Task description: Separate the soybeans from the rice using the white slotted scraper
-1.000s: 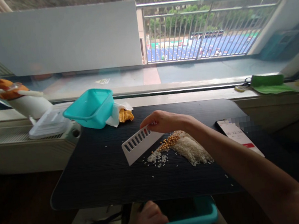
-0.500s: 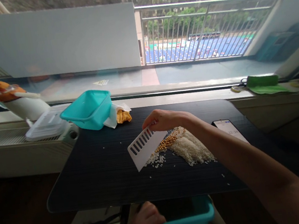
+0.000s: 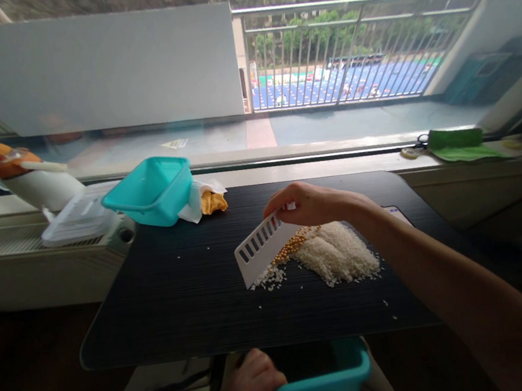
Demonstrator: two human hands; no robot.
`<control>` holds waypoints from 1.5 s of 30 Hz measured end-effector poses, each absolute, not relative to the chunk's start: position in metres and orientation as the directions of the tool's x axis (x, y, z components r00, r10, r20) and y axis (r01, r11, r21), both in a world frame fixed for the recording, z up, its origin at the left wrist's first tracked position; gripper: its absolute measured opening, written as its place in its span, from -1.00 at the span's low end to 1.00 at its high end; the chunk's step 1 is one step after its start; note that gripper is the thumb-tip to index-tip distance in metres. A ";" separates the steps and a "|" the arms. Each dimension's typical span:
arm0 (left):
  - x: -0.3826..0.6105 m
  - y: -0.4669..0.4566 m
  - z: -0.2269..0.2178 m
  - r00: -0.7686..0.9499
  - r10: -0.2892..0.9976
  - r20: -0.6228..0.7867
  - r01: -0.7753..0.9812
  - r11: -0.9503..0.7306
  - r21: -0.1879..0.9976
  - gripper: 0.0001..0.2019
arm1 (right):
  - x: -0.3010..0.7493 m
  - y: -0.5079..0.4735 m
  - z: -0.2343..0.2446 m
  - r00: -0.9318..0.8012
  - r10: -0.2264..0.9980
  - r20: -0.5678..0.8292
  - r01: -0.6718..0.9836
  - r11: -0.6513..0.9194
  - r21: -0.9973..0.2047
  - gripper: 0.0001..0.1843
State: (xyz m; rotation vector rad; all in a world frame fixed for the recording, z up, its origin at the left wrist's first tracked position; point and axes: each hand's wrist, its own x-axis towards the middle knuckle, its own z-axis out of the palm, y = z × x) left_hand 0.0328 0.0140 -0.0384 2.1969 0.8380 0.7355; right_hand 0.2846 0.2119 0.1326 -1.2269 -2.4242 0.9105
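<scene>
My right hand [image 3: 304, 204] grips a white slotted plastic scraper [image 3: 261, 247] by its far upper end, tilted, with its lower edge down by the grains. Beside and partly behind the scraper lies a band of yellow soybeans [image 3: 291, 247]. A heap of white rice [image 3: 339, 256] spreads to the right of the beans, and a few loose grains lie near the scraper's lower corner. Below the table's front edge, my left hand [image 3: 257, 385] is closed on the rim of a turquoise plastic bin [image 3: 325, 387] between the legs. The bin's inside is dark.
A second turquoise bin [image 3: 150, 194] stands at the table's back left, beside a crumpled white and yellow packet [image 3: 212, 202]. A phone [image 3: 397, 215] lies partly behind my right forearm. On the sill are a green cloth [image 3: 459, 145] and a clear lid [image 3: 76, 218].
My right hand and the scraper have shifted to the right and slightly up, over the soybeans. The forearm now covers more of the phone. My left hand keeps its hold on the bin.
</scene>
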 end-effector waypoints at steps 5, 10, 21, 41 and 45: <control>0.034 0.013 -0.030 0.623 0.752 0.215 0.385 -0.535 0.752 -0.85 | 0.307 0.159 0.146 -0.514 0.818 0.257 0.694 0.573 -0.436 -0.62; 0.036 0.013 -0.026 0.600 0.776 0.195 0.396 -0.500 0.770 -0.86 | 0.323 0.104 0.123 -0.374 0.821 0.431 0.768 0.535 -0.353 -0.64; 0.036 0.012 -0.026 0.596 0.772 0.220 0.395 -0.521 0.757 -0.87 | 0.321 0.096 0.093 -0.297 0.860 0.416 0.783 0.469 -0.409 -0.64; 0.039 0.013 -0.019 0.593 0.777 0.212 0.410 -0.518 0.751 -0.85 | 0.336 0.083 0.092 -0.262 0.881 0.394 0.782 0.433 -0.448 -0.66; 0.039 0.013 -0.019 0.600 0.776 0.195 0.417 -0.511 0.752 -0.85 | 0.334 0.088 0.091 -0.237 0.879 0.414 0.789 0.423 -0.445 -0.68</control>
